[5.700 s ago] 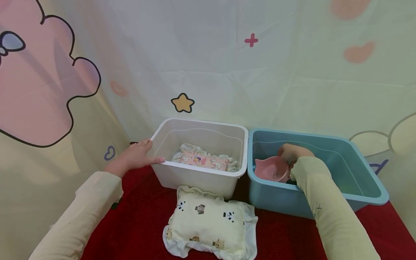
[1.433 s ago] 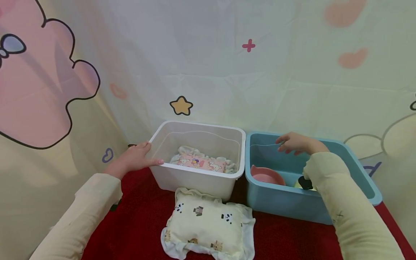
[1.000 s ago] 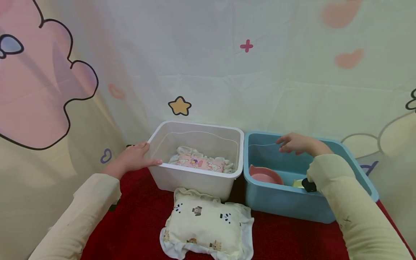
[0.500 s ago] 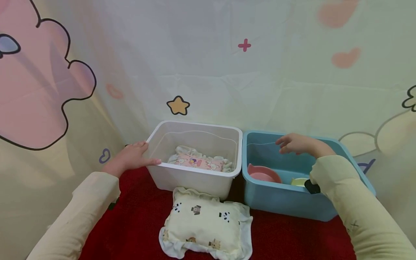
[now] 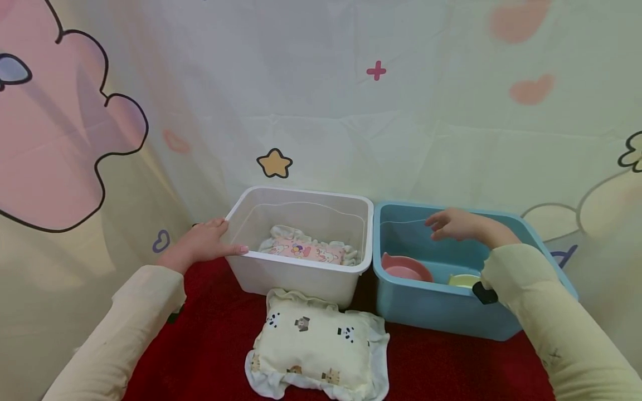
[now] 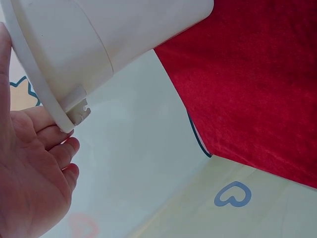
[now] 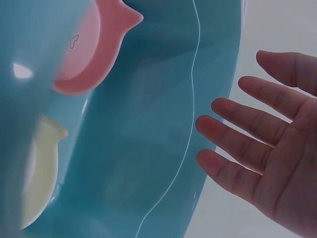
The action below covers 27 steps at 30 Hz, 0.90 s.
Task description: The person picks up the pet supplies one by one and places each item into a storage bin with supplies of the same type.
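My left hand [image 5: 203,240] rests on the left corner of a white plastic bin [image 5: 301,275], thumb along the front rim. In the left wrist view its fingers lie loosely against the rim [image 6: 37,82]. My right hand [image 5: 461,224] hovers over the back of a blue bin [image 5: 441,309], holding nothing; the right wrist view shows its fingers [image 7: 242,144] spread and nearly straight. Below it in the blue bin sit a pink bowl [image 7: 111,49] with pointed ears and a pale yellow bowl [image 7: 47,173], both partly hidden by the front wall.
A pink ruffled pillow [image 5: 306,250] with a rabbit print lies inside the white bin. In front, a cream ruffled pillow [image 5: 318,342] with animal prints lies on the red cloth [image 5: 200,345]. Behind the bins hangs a printed curtain [image 5: 321,133].
Earlier my right hand held the pink bowl inside the blue bin; it has let go and risen toward the back rim. My left hand stays on the white bin. The head view shifts slightly.
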### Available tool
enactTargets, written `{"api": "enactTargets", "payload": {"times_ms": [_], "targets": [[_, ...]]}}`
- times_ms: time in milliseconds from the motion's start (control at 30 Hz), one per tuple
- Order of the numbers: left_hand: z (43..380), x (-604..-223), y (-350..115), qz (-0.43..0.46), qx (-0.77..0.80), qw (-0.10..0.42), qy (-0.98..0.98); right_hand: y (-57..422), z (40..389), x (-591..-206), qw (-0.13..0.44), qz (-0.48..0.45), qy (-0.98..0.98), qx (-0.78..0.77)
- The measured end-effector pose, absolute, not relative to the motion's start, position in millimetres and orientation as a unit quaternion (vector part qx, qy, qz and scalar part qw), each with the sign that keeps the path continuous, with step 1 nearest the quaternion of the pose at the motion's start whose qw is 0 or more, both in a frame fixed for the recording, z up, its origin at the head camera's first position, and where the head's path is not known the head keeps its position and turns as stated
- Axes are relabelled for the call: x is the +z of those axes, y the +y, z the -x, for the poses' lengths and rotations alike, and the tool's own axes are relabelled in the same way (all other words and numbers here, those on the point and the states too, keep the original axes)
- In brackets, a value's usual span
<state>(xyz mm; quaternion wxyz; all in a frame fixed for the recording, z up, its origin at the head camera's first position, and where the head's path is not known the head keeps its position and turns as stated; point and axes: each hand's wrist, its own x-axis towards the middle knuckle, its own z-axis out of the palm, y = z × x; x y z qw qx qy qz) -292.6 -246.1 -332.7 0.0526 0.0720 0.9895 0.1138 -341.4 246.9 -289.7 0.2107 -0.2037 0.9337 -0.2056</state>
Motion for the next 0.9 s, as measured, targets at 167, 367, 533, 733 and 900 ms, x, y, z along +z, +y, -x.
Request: {"api": "enactTargets", "payload": {"times_ms": [167, 367, 533, 733, 900], "targets": [[292, -334, -247, -0.072, 0.120, 0.051, 0.989, 248, 337, -294, 0.192, 0.212, 0.934, -0.216], [290, -332, -247, -0.074, 0.121, 0.049, 0.989, 248, 334, -296, 0.185, 0.211, 0.934, -0.221], [288, -331, -245, -0.074, 0.127, 0.049, 0.988, 251, 333, -298, 0.183, 0.217, 0.933, -0.223], [286, -329, -243, -0.074, 0.139, 0.040, 0.987, 252, 329, -299, 0.176, 0.225, 0.932, -0.223], [287, -329, -243, -0.074, 0.143, 0.044, 0.986, 254, 326, -301, 0.157, 0.223, 0.935, -0.226]]}}
